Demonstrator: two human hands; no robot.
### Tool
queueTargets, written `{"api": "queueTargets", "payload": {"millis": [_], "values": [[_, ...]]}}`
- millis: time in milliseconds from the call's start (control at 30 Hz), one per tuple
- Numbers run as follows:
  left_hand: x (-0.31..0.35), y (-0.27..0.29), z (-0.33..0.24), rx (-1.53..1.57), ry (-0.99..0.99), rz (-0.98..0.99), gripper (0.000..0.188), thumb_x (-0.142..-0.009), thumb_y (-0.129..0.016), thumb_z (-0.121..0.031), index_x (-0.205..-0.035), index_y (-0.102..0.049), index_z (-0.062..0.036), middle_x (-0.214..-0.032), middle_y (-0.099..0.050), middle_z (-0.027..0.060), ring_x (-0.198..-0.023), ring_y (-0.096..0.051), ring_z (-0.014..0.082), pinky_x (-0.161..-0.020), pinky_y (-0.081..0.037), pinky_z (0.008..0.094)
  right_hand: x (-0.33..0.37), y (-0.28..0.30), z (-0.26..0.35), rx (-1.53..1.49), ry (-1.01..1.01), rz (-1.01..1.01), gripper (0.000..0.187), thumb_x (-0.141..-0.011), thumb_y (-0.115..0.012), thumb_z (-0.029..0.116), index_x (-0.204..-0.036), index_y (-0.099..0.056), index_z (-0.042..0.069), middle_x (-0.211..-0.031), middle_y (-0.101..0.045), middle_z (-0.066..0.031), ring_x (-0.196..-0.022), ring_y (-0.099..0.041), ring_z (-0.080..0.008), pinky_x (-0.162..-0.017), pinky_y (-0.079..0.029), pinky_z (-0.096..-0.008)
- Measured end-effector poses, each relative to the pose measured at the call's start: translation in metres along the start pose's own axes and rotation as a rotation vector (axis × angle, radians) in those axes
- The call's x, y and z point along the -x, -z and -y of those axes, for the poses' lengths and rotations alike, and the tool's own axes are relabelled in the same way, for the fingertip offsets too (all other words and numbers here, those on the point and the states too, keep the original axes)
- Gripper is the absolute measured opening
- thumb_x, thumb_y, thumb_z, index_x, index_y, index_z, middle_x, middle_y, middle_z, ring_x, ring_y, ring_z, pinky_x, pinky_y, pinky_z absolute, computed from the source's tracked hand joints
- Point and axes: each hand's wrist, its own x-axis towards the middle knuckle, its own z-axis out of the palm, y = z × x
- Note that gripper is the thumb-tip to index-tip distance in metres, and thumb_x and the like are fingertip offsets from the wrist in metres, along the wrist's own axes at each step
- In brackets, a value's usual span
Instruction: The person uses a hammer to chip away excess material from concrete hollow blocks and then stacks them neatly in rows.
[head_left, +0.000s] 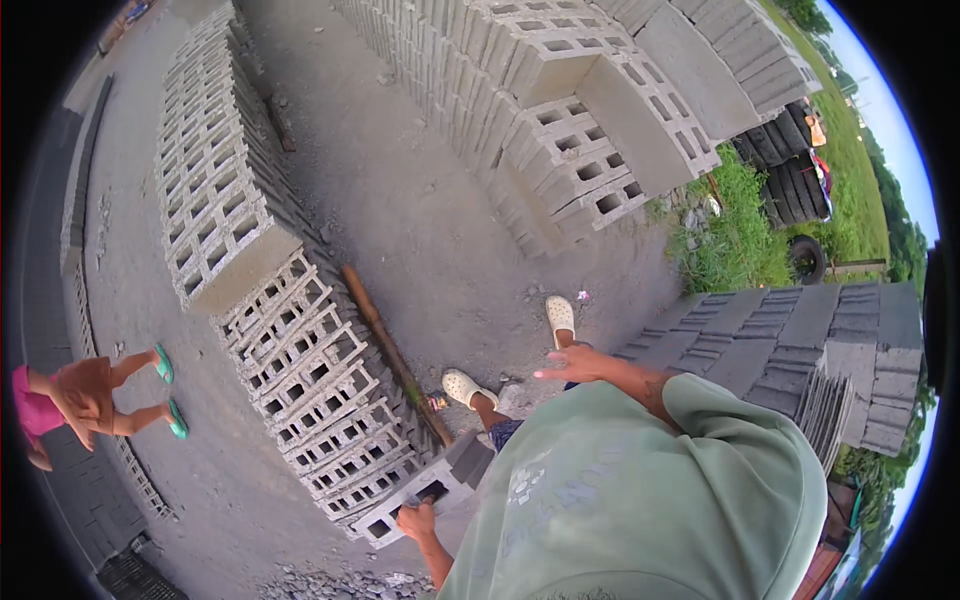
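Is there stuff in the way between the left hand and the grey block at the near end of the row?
No, nothing visible. The left hand is right on the block, fingers at a hole. The brown pole lies off to one side.

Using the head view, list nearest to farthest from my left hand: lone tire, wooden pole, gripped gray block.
1. Gray block: in the left hand.
2. Wooden pole: higher in the picture.
3. Lone tire: toward the right rim.
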Motion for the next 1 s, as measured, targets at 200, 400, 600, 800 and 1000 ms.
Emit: {"api": "queueTargets", "payload": {"millis": [200,400,600,800,1000], "values": [[0.045,0.011,-0.221,0.129,-0.312,0.063,0.055,-0.059,-0.075,-0.040,-0.081,-0.064,0.0098,-0.082,-0.063,0.0306,-0.082,-0.061,0.0447,-0.077,-0.047,0.0466,0.044,0.005,0.013,-0.259,0.093,-0.130,0.121,-0.063,-0.052,0.081,-0.132,-0.030,-0.017,-0.131,-0.038,-0.0359,-0.124,-0.041,-0.0408,-0.104,-0.033,-0.0380],[0.108,0.037,-0.467,0.020,-0.840,0.090,0.047,-0.062,-0.074,-0.036,-0.080,-0.064,0.0066,-0.080,-0.064,0.0275,-0.080,-0.062,0.0422,-0.073,-0.049,0.0460,0.046,0.083,-0.076,-0.715,-0.022,-0.492,0.114,-0.063,-0.068,0.067,-0.130,-0.032,-0.017,-0.126,-0.046,-0.0310,-0.119,-0.047,-0.0365,-0.101,-0.036,-0.0363],[0.168,0.024,-0.665,-0.201,-1.409,-0.184,0.036,-0.059,-0.074,-0.029,-0.072,-0.063,0.0032,-0.070,-0.063,0.0242,-0.073,-0.061,0.0403,-0.075,-0.048,0.0447,0.042,0.181,-0.140,-1.703,0.112,-0.810,0.053,-0.068,-0.073,0.022,-0.112,-0.055,-0.003,-0.111,-0.059,-0.0112,-0.099,-0.056,-0.0223,-0.085,-0.043,-0.0341],[0.193,0.005,-0.819,-0.386,-1.664,-0.158,0.031,-0.060,-0.072,-0.025,-0.072,-0.062,0.0014,-0.075,-0.064,0.0240,-0.080,-0.062,0.0382,-0.078,-0.048,0.0436,0.002,0.276,-0.182,-1.949,0.141,-1.066,0.049,-0.067,-0.070,0.016,-0.111,-0.056,0.000,-0.104,-0.061,-0.0086,-0.094,-0.056,-0.0219,-0.085,-0.042,-0.0339],[0.155,-0.012,-0.908,-0.509,-1.734,-0.111,0.046,-0.060,-0.077,-0.040,-0.080,-0.066,0.0000,-0.082,-0.066,0.0166,-0.085,-0.061,0.0336,-0.085,-0.044,0.0399,-0.056,0.324,-0.217,-2.048,0.002,-1.107,0.053,-0.066,-0.072,0.018,-0.112,-0.056,-0.001,-0.104,-0.060,-0.0100,-0.095,-0.055,-0.0234,-0.086,-0.042,-0.0362]]}}
